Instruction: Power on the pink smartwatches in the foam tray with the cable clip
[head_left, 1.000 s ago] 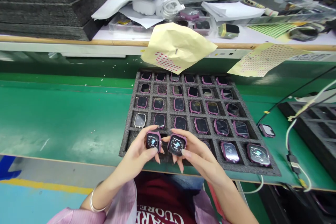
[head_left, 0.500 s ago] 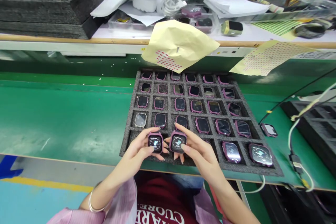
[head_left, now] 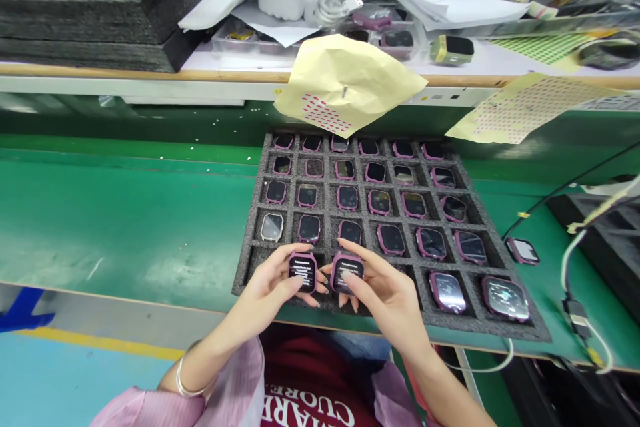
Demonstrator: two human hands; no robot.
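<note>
My left hand [head_left: 273, 283] grips a purple smartwatch case [head_left: 303, 268], its thumb on the lit screen, which shows lines of white text. A matching purple smartwatch [head_left: 349, 267] is held in my right hand [head_left: 383, 283], the thumb lying across its screen with a similar text list. Both watches are side by side, faces up, over the near edge of a black foam tray [head_left: 245, 259]. Rows of strapless purple watches fill many of its compartments; a silver one [head_left: 272, 227] sits at the left. Two lit watches, one of them a wide-lying watch [head_left: 506, 298], rest in the front right compartments.
A yellow sheet [head_left: 350, 80] hangs from the shelf edge above the tray. To the right lie another watch [head_left: 523, 250], a cable connector [head_left: 577, 317] and a second foam tray [head_left: 595, 233]. Black foam blocks [head_left: 85, 7] are stacked on the shelf at left.
Both watch screens have switched from a dial face to a text list. My thumbs have shifted up on the screens. The view has moved slightly, with the hands staying over the tray's front.
</note>
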